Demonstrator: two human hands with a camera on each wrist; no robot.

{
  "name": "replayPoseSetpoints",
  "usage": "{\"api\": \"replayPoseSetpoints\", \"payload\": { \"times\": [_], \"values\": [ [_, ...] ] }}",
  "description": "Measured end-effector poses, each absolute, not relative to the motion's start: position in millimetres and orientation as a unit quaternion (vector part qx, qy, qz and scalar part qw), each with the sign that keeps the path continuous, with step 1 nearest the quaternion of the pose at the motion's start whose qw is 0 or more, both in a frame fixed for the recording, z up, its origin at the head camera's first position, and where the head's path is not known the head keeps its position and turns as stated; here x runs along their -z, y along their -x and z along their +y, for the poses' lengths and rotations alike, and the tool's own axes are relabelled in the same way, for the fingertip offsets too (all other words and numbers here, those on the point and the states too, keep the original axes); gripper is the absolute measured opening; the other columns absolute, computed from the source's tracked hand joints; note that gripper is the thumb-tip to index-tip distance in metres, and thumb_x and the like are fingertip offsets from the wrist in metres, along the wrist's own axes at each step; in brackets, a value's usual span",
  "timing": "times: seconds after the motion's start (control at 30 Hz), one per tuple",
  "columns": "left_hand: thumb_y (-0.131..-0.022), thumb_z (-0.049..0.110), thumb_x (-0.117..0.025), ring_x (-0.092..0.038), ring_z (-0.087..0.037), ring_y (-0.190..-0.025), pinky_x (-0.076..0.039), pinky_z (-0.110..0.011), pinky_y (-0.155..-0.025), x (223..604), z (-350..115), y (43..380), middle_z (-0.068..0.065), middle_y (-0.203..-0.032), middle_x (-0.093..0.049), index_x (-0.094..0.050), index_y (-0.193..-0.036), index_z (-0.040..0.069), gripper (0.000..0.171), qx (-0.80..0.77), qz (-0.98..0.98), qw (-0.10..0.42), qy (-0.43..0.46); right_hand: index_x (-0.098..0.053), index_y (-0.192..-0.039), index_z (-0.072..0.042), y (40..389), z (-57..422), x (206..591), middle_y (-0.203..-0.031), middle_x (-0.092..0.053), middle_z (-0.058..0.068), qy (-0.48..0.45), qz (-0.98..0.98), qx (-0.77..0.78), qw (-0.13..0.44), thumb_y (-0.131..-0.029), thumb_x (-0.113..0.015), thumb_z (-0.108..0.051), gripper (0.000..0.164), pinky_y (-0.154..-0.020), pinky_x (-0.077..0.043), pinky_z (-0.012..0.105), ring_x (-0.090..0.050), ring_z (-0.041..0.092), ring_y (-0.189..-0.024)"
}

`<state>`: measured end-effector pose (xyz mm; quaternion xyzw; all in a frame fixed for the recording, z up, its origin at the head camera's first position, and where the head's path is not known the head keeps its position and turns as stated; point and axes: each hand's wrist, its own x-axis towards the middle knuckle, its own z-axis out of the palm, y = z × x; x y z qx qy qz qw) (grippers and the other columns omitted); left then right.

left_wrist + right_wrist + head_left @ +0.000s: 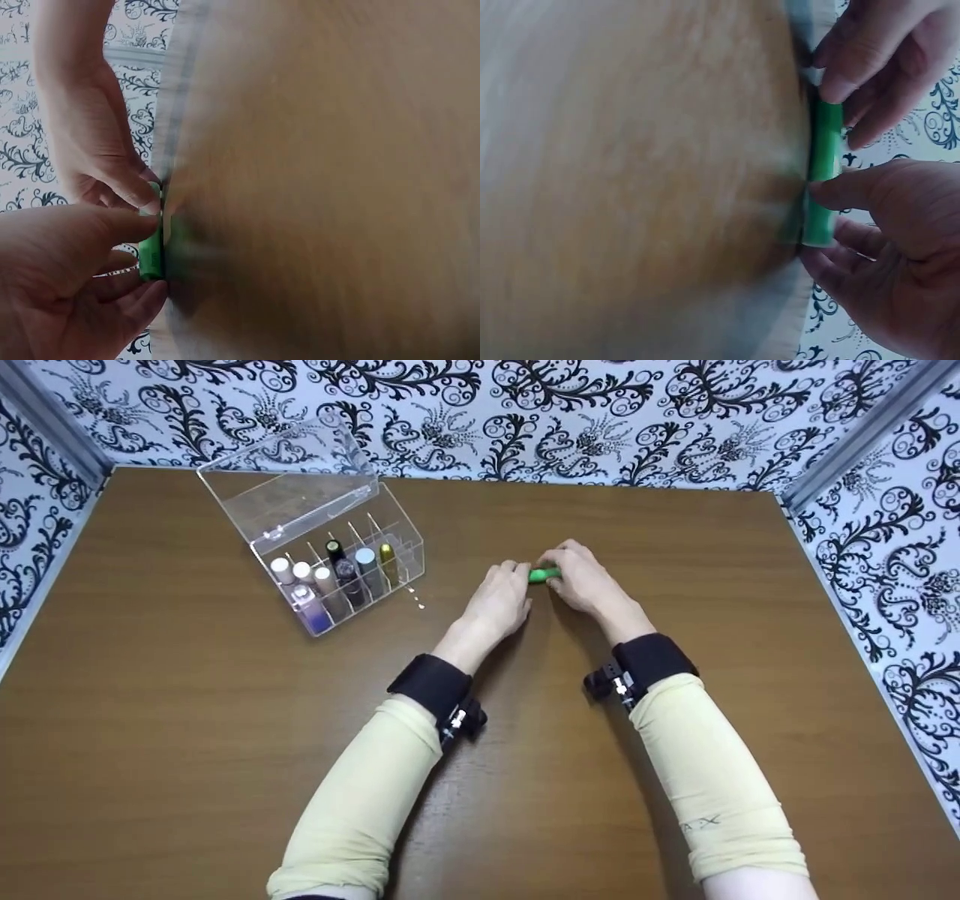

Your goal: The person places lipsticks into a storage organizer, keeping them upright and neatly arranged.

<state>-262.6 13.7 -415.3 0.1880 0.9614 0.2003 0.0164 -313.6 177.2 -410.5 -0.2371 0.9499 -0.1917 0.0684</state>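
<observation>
A small green tube (540, 576) lies crosswise between the two hands, near the far middle of the table. My left hand (495, 598) pinches its left end; in the left wrist view the thumb rests on the tube (151, 251) and a fingertip touches its lower end. From the other side my right hand (581, 574) grips the right part. In the right wrist view the right thumb presses on the tube (825, 146), with fingers behind it. Its exact kind cannot be told, since the fingers cover much of it.
Left of the hands stands a clear plastic case (313, 519) with its lid raised. Several small bottles (322, 579) with white, dark, blue and gold tops sit in its compartments. Tiny white specks (417, 600) show beside the case. Patterned walls (577, 420) enclose the brown table (150, 735).
</observation>
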Motion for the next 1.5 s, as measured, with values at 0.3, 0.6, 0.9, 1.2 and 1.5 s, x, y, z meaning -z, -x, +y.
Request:
{"api": "replayPoseSetpoints", "payload": {
  "times": [0.3, 0.6, 0.9, 1.2, 1.5],
  "values": [
    [-0.098, 0.012, -0.066, -0.068, -0.035, -0.097, -0.056, -0.043, -0.084, 404, 1, 247, -0.019, -0.106, -0.066, -0.065, -0.109, -0.003, 0.019, -0.185, 0.966, -0.056, -0.169, -0.071, -0.11, 0.0, 301, 167, 388, -0.105, -0.07, 0.017, 0.303, 0.924, 0.201, 0.117, -0.095, -0.066, -0.001, 0.015, -0.095, -0.047, 0.047, -0.062, 0.033, -0.102],
    [-0.098, 0.012, -0.065, -0.07, -0.037, -0.09, -0.057, -0.047, -0.077, 384, -21, 234, -0.018, -0.095, -0.07, -0.067, -0.099, -0.002, 0.013, -0.212, 0.958, -0.111, -0.157, -0.072, -0.112, -0.001, 283, 147, 367, -0.105, -0.073, 0.014, 0.312, 0.914, 0.242, 0.091, -0.097, -0.065, -0.002, 0.017, -0.092, -0.051, 0.043, -0.065, 0.028, -0.097],
    [-0.1, 0.016, -0.065, -0.069, -0.032, -0.095, -0.056, -0.043, -0.082, 360, -55, 225, -0.013, -0.107, -0.074, -0.066, -0.115, 0.004, 0.02, -0.27, 0.934, -0.16, -0.172, -0.074, -0.114, -0.004, 265, 123, 346, -0.103, -0.074, 0.008, 0.263, 0.897, 0.354, 0.034, -0.096, -0.071, -0.014, 0.021, -0.08, -0.051, 0.03, -0.065, 0.02, -0.087],
    [-0.097, 0.012, -0.068, -0.068, -0.03, -0.098, -0.056, -0.04, -0.084, 351, -82, 219, -0.01, -0.114, -0.073, -0.063, -0.125, 0.007, 0.029, -0.306, 0.898, -0.249, -0.196, -0.07, -0.115, 0.009, 253, 88, 347, -0.109, -0.073, 0.018, 0.22, 0.781, 0.584, -0.026, -0.091, -0.073, 0.001, 0.026, -0.084, -0.059, 0.031, -0.072, 0.021, -0.092],
    [-0.095, 0.006, -0.069, -0.068, -0.028, -0.106, -0.055, -0.038, -0.092, 359, -101, 223, -0.009, -0.116, -0.073, -0.062, -0.129, 0.007, 0.035, -0.342, 0.886, -0.267, -0.163, -0.062, -0.123, 0.012, 253, 54, 358, -0.102, -0.074, 0.02, 0.204, 0.7, 0.677, -0.099, -0.095, -0.065, 0.006, 0.029, -0.073, -0.06, 0.033, -0.073, 0.029, -0.085]
  ]
}}
